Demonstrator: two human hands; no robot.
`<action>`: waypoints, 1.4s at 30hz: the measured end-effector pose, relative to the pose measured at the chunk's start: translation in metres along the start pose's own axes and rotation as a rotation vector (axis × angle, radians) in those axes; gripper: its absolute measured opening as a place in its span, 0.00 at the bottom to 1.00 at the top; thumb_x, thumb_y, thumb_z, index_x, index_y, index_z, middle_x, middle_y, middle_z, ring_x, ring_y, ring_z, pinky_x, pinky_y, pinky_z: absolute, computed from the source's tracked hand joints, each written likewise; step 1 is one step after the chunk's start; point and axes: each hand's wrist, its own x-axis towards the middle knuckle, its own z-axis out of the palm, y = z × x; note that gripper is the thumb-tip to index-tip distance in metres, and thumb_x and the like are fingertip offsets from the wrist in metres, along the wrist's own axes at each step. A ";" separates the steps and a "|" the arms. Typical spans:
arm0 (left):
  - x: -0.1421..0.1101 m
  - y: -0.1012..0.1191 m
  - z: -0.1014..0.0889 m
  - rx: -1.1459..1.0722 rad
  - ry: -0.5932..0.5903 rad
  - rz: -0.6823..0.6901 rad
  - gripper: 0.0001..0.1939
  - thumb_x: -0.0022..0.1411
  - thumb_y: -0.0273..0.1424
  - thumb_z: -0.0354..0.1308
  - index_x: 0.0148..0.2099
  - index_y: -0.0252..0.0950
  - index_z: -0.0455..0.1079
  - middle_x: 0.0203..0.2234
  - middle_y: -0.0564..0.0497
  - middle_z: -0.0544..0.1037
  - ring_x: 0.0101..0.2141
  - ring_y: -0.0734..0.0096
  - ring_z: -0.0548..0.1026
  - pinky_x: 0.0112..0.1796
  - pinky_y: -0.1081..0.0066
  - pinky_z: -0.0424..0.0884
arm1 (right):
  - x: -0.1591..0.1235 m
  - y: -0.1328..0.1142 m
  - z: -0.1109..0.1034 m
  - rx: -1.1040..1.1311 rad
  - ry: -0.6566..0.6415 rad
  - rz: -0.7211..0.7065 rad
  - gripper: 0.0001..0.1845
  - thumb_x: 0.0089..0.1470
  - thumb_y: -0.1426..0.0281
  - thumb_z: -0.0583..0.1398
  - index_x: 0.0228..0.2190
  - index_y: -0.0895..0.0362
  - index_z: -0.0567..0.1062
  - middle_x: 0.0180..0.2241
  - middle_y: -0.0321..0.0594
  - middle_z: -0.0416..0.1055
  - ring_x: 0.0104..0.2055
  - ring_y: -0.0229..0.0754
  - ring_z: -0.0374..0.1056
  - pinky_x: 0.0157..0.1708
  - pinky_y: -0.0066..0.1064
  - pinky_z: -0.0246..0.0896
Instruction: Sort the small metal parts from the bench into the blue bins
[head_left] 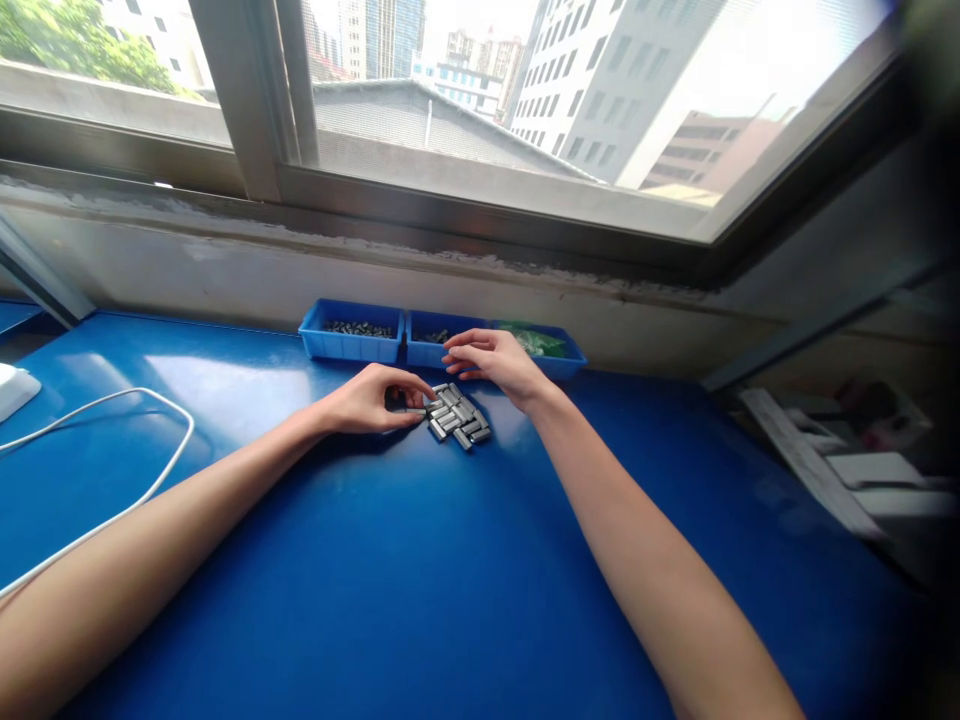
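Small grey metal pieces (pixel 456 414), short and bar-like, lie packed side by side in a slanted group on the blue table. At the left edge of this group is my left hand (pixel 373 400), its thumb and fingers curled in a pinch. One similar metal piece shows between them, partly hidden by the fingers. My right hand (pixel 501 366) hovers just behind and above the group, in front of the blue bins. Its fingers are loosely bent and apart, and nothing shows in them.
Behind the hands stand a left blue bin (pixel 352 346) of small dark parts, a middle blue bin (pixel 426 354) with some parts, and a right blue bin (pixel 566 362) holding green-and-clear plastic. A white cable (pixel 169 470) crosses the blue table (pixel 420 600) at left. A window ledge borders the back.
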 end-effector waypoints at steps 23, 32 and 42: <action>0.004 -0.016 -0.004 -0.473 0.343 -0.252 0.32 0.50 0.45 0.72 0.54 0.35 0.72 0.40 0.43 0.82 0.35 0.61 0.81 0.39 0.64 0.78 | -0.009 -0.005 0.012 -0.036 -0.368 -0.030 0.18 0.48 0.64 0.70 0.41 0.58 0.80 0.27 0.38 0.77 0.28 0.36 0.70 0.28 0.24 0.64; 0.005 -0.013 0.001 -0.406 0.311 -0.218 0.26 0.59 0.49 0.64 0.51 0.34 0.73 0.38 0.43 0.82 0.39 0.59 0.81 0.43 0.62 0.77 | -0.009 -0.009 0.008 -0.026 -0.241 -0.070 0.15 0.46 0.64 0.71 0.36 0.59 0.81 0.27 0.39 0.78 0.28 0.36 0.71 0.32 0.27 0.67; 0.004 -0.011 0.013 0.284 0.051 0.186 0.19 0.68 0.29 0.51 0.58 0.39 0.74 0.54 0.44 0.77 0.56 0.57 0.71 0.58 0.57 0.67 | 0.003 -0.005 -0.010 0.052 0.229 -0.094 0.12 0.48 0.69 0.68 0.37 0.59 0.79 0.33 0.45 0.80 0.31 0.39 0.75 0.31 0.27 0.71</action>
